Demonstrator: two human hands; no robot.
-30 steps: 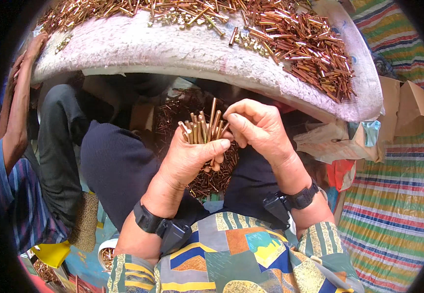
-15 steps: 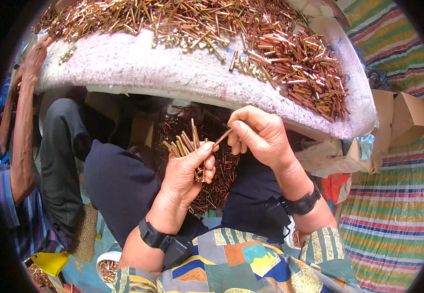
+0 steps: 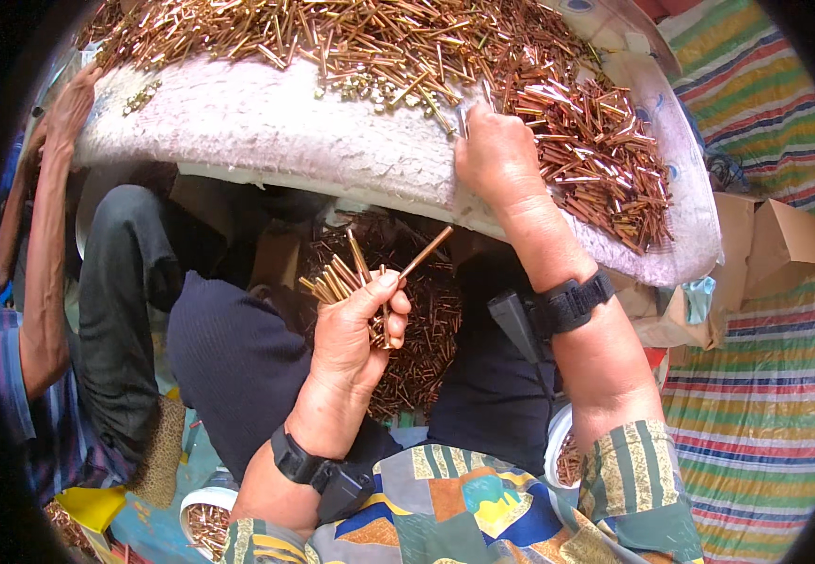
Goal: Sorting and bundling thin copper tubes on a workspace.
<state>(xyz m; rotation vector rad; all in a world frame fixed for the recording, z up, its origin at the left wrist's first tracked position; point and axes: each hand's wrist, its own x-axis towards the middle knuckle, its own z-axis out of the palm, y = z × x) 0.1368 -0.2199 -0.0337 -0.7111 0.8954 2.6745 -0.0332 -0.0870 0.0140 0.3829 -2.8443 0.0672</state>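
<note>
My left hand (image 3: 355,324) is closed round a bundle of thin copper-coloured metal rods (image 3: 340,279), held upright above my lap. Between its thumb and forefinger one longer rod (image 3: 428,250) slants up to the right. My right hand (image 3: 498,155) is on the padded table edge, against the heap of loose rods (image 3: 576,136). Its fingers are curled and seen from the back, with short rod ends beside the fingertips. What they grip is hidden. Small gold-coloured pieces (image 3: 379,91) lie by the heap's near edge.
More rods lie in a dark container (image 3: 417,362) between my knees. White buckets of rods (image 3: 196,498) stand low at both sides. Another person's arm (image 3: 47,235) rests at the table's left. Cardboard boxes (image 3: 783,246) and striped sheeting (image 3: 764,395) are on the right.
My right hand has left the rod it was touching at my left hand and moved up to the heap. That rod now sticks out of my left hand's grip.
</note>
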